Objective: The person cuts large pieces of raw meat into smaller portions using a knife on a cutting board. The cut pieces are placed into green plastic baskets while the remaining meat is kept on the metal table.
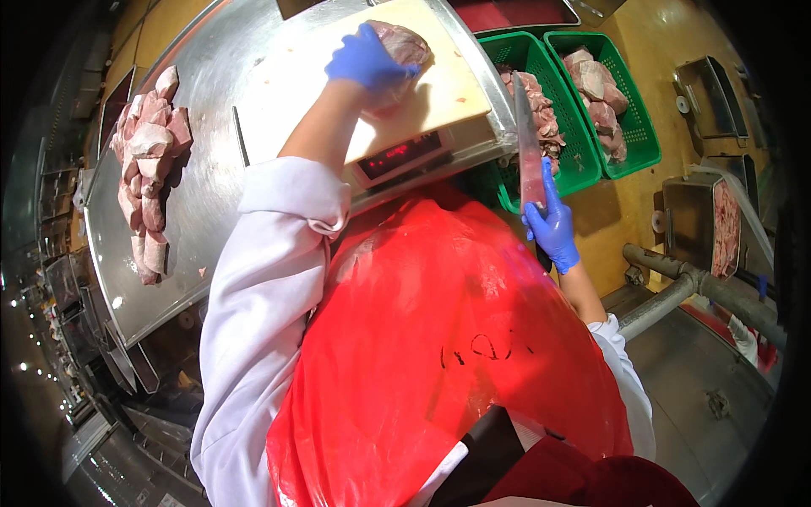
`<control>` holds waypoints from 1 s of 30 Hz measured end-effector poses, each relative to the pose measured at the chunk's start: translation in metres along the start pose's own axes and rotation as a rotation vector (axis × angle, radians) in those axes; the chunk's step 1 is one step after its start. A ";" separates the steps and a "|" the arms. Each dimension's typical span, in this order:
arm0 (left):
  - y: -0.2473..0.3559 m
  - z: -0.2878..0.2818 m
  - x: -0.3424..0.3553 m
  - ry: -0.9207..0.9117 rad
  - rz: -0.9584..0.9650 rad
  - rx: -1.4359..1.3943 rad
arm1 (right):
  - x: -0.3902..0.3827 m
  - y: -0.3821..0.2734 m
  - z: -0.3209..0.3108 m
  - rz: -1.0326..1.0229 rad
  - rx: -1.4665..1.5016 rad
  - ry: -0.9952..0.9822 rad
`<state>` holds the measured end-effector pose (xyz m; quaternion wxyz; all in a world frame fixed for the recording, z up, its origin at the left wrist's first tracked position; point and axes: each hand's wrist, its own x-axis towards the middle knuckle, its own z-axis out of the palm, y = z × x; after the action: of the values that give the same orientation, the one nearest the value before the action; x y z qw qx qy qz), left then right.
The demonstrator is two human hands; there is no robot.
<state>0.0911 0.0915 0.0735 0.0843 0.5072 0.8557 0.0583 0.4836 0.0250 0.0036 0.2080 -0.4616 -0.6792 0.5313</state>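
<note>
My left hand [365, 59], in a blue glove, grips a large pale pink piece of meat [405, 44]. The meat rests on the white cutting board [456, 68]; its near part is shaded by my hand and wrist. Out to the right, my blue-gloved right hand [553, 226] is closed on a long knife [527, 139]. Its broad blade points away from me, above the nearer green basket, apart from the meat on the board.
A heap of meat chunks [152, 152] lies on the steel table [211, 76] at left. A digital scale display [399, 157] sits under the board's near edge. Two green baskets [583, 169] of meat stand at right. Metal rails [667, 283] and a steel tray [710, 97] lie farther right.
</note>
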 end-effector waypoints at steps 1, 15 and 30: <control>0.000 0.009 0.003 -0.059 -0.034 0.028 | 0.001 0.010 -0.004 -0.014 0.033 0.012; -0.085 0.041 -0.059 0.151 -0.149 -0.780 | 0.090 -0.054 0.044 -0.169 0.561 -0.080; -0.073 0.064 -0.070 0.299 -0.153 -0.981 | 0.204 -0.122 0.089 -0.562 -0.233 0.106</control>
<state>0.0744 -0.0042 0.0034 0.1932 0.3301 0.7651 0.5180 0.2660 0.1499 0.0414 0.3276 -0.3036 -0.8247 0.3469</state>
